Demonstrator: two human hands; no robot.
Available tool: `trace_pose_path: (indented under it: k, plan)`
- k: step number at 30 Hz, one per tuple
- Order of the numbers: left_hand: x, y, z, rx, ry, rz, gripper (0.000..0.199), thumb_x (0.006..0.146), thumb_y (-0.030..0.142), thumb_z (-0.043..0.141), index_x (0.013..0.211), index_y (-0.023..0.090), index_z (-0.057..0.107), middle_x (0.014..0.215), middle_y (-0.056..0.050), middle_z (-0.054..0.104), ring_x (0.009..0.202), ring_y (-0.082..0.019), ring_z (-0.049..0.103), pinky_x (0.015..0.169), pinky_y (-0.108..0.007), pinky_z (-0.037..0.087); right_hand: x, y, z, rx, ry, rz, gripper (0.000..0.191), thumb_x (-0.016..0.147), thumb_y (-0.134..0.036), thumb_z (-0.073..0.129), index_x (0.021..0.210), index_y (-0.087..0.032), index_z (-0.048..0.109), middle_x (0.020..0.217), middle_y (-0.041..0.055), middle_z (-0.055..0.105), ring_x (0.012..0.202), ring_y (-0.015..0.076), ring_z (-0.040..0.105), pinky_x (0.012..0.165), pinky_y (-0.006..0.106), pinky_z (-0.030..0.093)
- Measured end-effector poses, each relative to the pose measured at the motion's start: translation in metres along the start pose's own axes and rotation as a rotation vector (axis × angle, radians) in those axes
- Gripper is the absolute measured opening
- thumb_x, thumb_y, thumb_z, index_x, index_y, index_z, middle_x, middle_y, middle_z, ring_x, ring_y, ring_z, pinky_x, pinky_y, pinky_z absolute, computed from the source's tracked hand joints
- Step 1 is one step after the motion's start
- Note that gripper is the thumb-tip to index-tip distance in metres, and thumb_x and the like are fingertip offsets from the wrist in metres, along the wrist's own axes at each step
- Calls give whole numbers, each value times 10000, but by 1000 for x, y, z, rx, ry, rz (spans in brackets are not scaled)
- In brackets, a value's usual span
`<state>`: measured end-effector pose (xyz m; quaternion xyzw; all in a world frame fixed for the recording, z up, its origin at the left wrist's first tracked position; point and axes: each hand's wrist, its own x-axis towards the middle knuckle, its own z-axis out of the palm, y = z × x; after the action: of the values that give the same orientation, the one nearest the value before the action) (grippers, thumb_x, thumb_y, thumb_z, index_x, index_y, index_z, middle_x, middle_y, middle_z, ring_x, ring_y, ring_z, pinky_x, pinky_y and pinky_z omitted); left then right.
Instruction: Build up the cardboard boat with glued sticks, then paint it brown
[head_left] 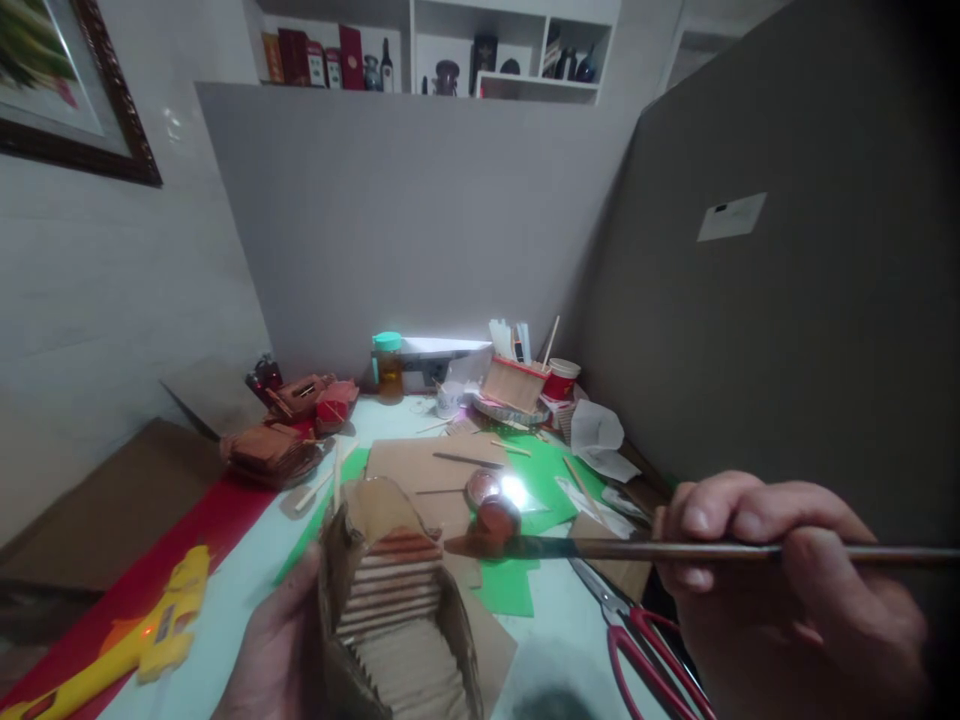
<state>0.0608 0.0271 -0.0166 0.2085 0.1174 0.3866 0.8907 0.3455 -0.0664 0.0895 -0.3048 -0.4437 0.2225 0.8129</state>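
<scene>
My left hand (274, 640) is closed on the side of a cardboard boat-like model (409, 660) at the bottom centre. Ribbed cardboard lines the model's inside, and its upper ribs are painted reddish brown. In my right hand (787, 570), a long paintbrush (637, 549) is pinched between thumb and fingers. The brush lies nearly level, its brown tip pointing left, close to the painted ribs; whether it touches them I cannot tell. Behind the brush tip sits a small round container of brown paint (497, 518), beside another round lid or dish (484, 487).
Red-handled scissors (652, 660) lie beside my right hand. A yellow glue gun (157, 630) rests at the left. Brown-red models (270, 450) stand at the back left. Farther back are a teal-lidded jar (388, 370), a stick holder (514, 383) and a red cup (561, 381).
</scene>
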Motion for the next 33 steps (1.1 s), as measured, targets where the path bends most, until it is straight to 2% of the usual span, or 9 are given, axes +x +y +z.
trace_pose_path:
  k: [6, 12, 15, 19, 22, 25, 28, 33]
  plan:
    - [2, -8, 5, -13, 0, -47, 331, 998, 303, 584, 1190, 114, 776, 1192, -189, 779, 1183, -374, 712, 1125, -551, 488, -13, 4, 5, 15, -70, -15, 201, 983, -377, 601, 870, -245, 702, 787, 27, 600, 537, 127, 508, 480, 287, 488]
    - [6, -11, 13, -67, -125, 9, 353, 1037, 207, 476, 1262, 114, 733, 1258, -183, 746, 1195, -318, 710, 1113, -479, 507, -18, 0, 15, 1, -37, 53, 196, 977, -381, 624, 856, -244, 694, 800, 22, 595, 572, 137, 537, 546, 316, 490]
    - [8, -12, 19, -91, -211, 16, 379, 1043, 175, 437, 1312, 66, 680, 1313, -200, 700, 1232, -300, 687, 1114, -449, 501, -17, -2, 15, 3, -39, 47, 205, 980, -387, 636, 849, -238, 689, 794, 9, 595, 594, 127, 548, 560, 291, 500]
    - [9, -13, 31, -102, -256, 24, 360, 1033, 153, 453, 1253, 47, 717, 1227, -204, 750, 1173, -294, 723, 1091, -397, 514, -14, 1, 12, -21, -110, 2, 201, 982, -372, 626, 849, -237, 693, 783, 14, 608, 574, 129, 572, 515, 279, 513]
    - [10, -13, 38, -91, -233, 27, 323, 1016, 153, 504, 1213, 89, 752, 1167, -182, 783, 1146, -301, 736, 1085, -386, 516, -13, 6, 11, -6, -103, -48, 196, 979, -332, 611, 840, -221, 694, 777, 24, 613, 571, 130, 582, 486, 260, 516]
    - [10, -13, 38, -42, -163, 54, 277, 979, 173, 590, 1177, 117, 775, 1173, -173, 784, 1154, -330, 731, 1109, -434, 500, -12, 7, 12, 16, -71, -61, 179, 973, -283, 609, 833, -210, 694, 775, 30, 624, 567, 128, 582, 471, 246, 512]
    - [8, -11, 28, -1, -53, 73, 269, 971, 194, 607, 1157, 119, 787, 1168, -186, 784, 1104, -347, 753, 1101, -478, 513, -9, 4, 11, -37, -102, -21, 172, 958, -305, 654, 820, -217, 708, 768, 33, 646, 587, 136, 600, 489, 248, 527]
    - [3, -6, 10, 25, 25, 5, 303, 968, 281, 624, 1149, 108, 795, 1144, -212, 788, 1081, -392, 755, 1063, -555, 540, -3, -2, 14, -101, -4, -47, 214, 905, -347, 723, 734, -219, 711, 702, 24, 647, 554, 130, 602, 466, 227, 532]
